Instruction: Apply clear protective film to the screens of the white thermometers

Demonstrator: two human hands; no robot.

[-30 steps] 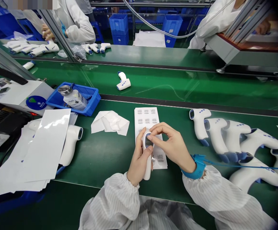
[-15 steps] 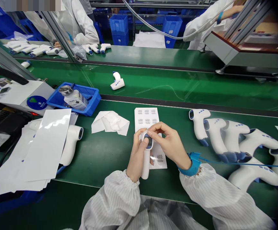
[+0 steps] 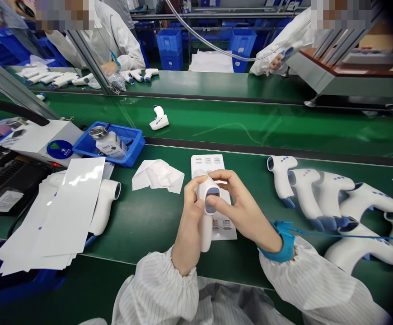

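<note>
Head view: holds a white handheld device [image 3: 206, 230] over a printed sheet [image 3: 228, 232], with its handle pointing toward the wearer and its screen [image 3: 213, 192] turned up, probably for an easy look at the display. Cannot tell from this angle any contact with the sheet. Curls the left hand [image 3: 189, 221] around the head end from the left, with thumb and fingers closed on the casing, likely to steady it against pressure from the other side. Bends the right hand [image 3: 242, 207] over the opposite side, pinching the head end between bent fingers and a thumb laid across the screen, perhaps for even pressure. Cannot make out the fingertips hidden behind the casing. Wears a blue strap [image 3: 283, 246] on the right wrist, presumably for grounding. Has a crumpled white cloth [image 3: 157, 175] near the sheet on the left, seemingly for easy reach, and beyond it a blue tray [image 3: 134, 155] with a bottle [image 3: 113, 146] inside, apparently to stop it wandering. Shows more white devices [image 3: 303, 189] grouped at the right, seemingly set apart from the one in hand.
</note>
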